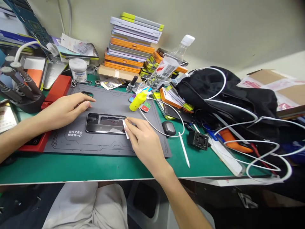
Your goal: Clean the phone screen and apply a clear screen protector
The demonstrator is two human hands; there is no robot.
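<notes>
A smartphone [106, 123] lies flat on the grey work mat [71, 143], its glossy dark front facing up with reflections in it. My right hand [145, 138] is at the phone's right end, its fingers closed on a small white wipe [125, 128] that touches the glass. To the phone's upper left, my left hand [63, 109] hovers or rests over the mat with fingers stretched out; nothing shows in its grip. A dark-rimmed small object [87, 94] lies just beyond its fingertips. Past the phone stands a tilted yellow squeeze bottle [138, 100].
Screwdrivers in a round holder [26, 100] and a red tray [57, 90] flank my left arm. Stacked boxes [133, 44] and a clear water bottle [166, 66] stand behind. To the right are an earbud case [169, 128], white stylus [184, 150], small fan [199, 140], loose cables and a black bag [214, 89].
</notes>
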